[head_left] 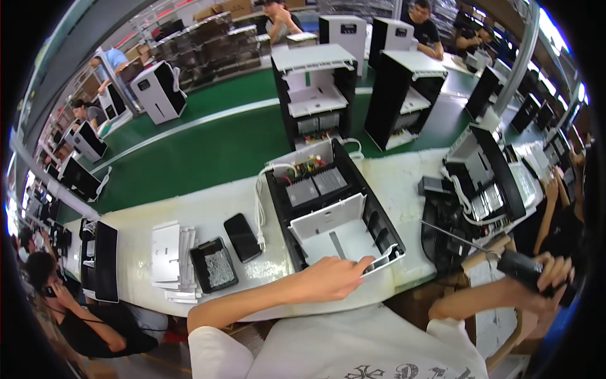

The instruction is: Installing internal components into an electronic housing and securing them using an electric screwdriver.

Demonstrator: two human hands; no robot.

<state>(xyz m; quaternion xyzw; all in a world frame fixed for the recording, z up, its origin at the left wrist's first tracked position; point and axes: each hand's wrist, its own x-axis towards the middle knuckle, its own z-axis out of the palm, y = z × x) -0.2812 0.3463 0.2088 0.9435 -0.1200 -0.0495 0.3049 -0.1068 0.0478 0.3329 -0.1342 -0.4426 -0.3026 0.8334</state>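
Note:
An appliance housing [328,218], black outside and white inside, lies open on the bench in front of me. Circuit parts and grey ribbed blocks show in its far half; a white panel [329,221] stands across its middle. My left hand [333,278] is over its near edge, fingers curled and index finger reaching to the near right corner; what the fingers hold, if anything, is hidden. At the right, my right hand [550,281] is wrapped round a black power screwdriver [521,268]. Its long thin bit points left, toward the housing, apart from it.
Left of the housing lie a black phone [242,237], a black tray of screws [214,265] and stacked white panels [172,256]. A white cord [259,208] runs beside it. Upright housings [314,95] stand on the green conveyor [208,142]. Co-workers sit on both sides.

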